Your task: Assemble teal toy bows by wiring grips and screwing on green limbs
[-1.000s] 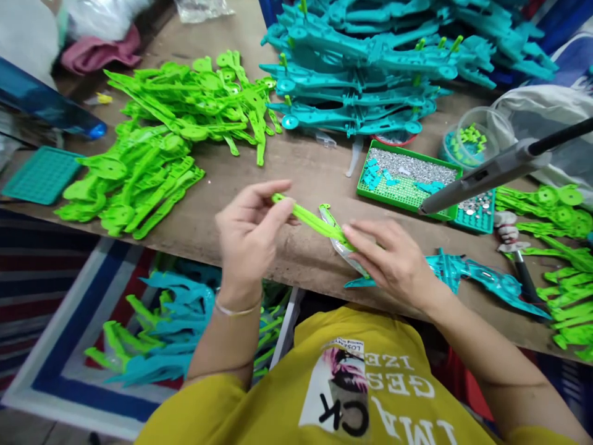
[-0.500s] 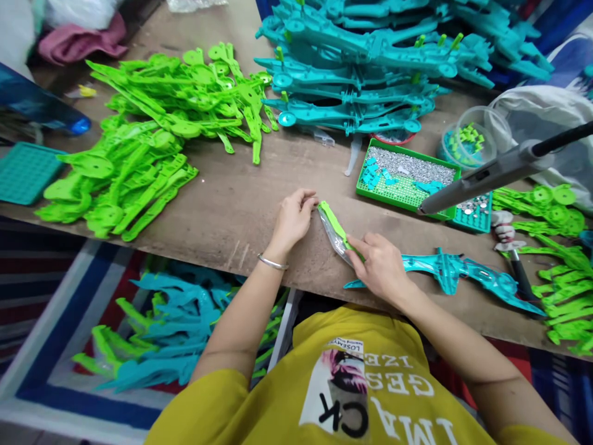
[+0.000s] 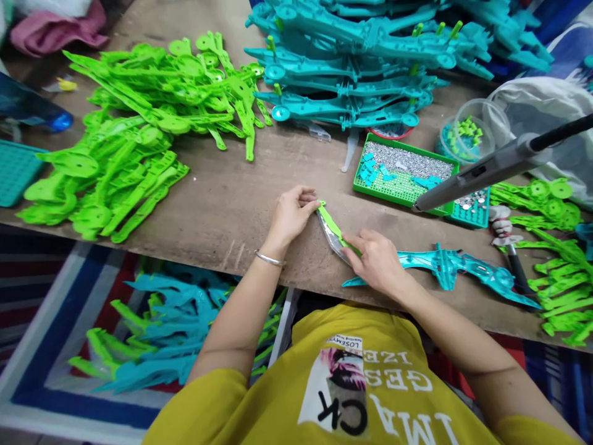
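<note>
A curved green plastic piece [image 3: 329, 221] lies along a clear plastic piece [image 3: 332, 237] near the table's front edge. My left hand [image 3: 293, 213] pinches the far tip of the green piece between thumb and fingers. On its near end, the fingers of my right hand [image 3: 376, 258] are closed, covering that end. Under and beside my right hand rests a long teal bow-shaped plastic part [image 3: 445, 266]; its middle is partly hidden by the hand.
Green parts [image 3: 139, 123] are heaped at left, teal parts [image 3: 343, 68] stacked at the back. A green tray [image 3: 393, 194] holds small metal pieces. An electric screwdriver [image 3: 472, 176] hangs over it at right. A bin of teal and green parts [image 3: 162, 334] sits below the table edge.
Both hands have brought the green piece down from above the table onto the clear piece. My left hand moved right to its tip. The view has shifted slightly.
</note>
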